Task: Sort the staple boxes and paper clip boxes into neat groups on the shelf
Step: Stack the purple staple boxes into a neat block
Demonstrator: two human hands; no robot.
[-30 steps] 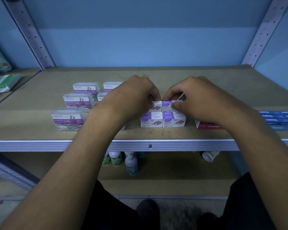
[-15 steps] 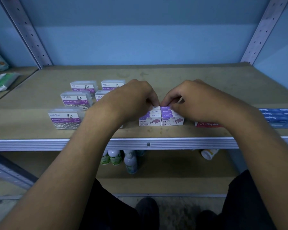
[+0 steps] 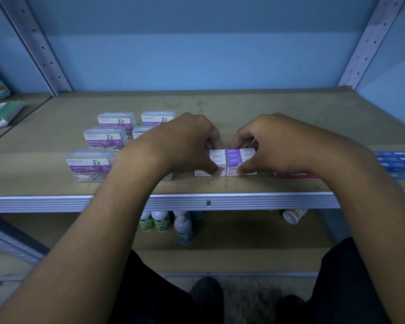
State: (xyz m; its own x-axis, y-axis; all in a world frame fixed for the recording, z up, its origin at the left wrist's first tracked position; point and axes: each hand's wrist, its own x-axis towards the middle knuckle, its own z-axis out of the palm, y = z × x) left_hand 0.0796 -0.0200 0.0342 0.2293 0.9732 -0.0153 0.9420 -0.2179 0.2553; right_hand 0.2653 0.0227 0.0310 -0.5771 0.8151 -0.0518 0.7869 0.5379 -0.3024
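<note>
Two hands on one small block of white and purple staple boxes (image 3: 227, 160), near the front edge of the shelf (image 3: 220, 202), right in the middle. Block made of two columns side by side, long way running front to back. Left hand (image 3: 185, 146) on the left column, right hand (image 3: 281, 146) on the right column. Both just as near, one hand for each side.

Fingers curled, not wide. Left thumb (image 3: 214, 169) pressed on the front face, other left fingers (image 3: 214, 140) hooked over the back of the boxes. Same for the right hand: thumb low at the front, fingers bent over the back. Boxes squeezed between thumb and fingers, and pushed together in the middle. Looks like squaring up the block, so next move probably a small push in from both sides.

Clear paper clip boxes (image 3: 89, 168) in their own group to the left, apart from the staple block. Red staples box (image 3: 295, 175) just to the right, partly hidden under the right wrist. Blue boxes (image 3: 400, 163) at the far right edge. Little bottles (image 3: 182, 228) on the lower shelf.
</note>
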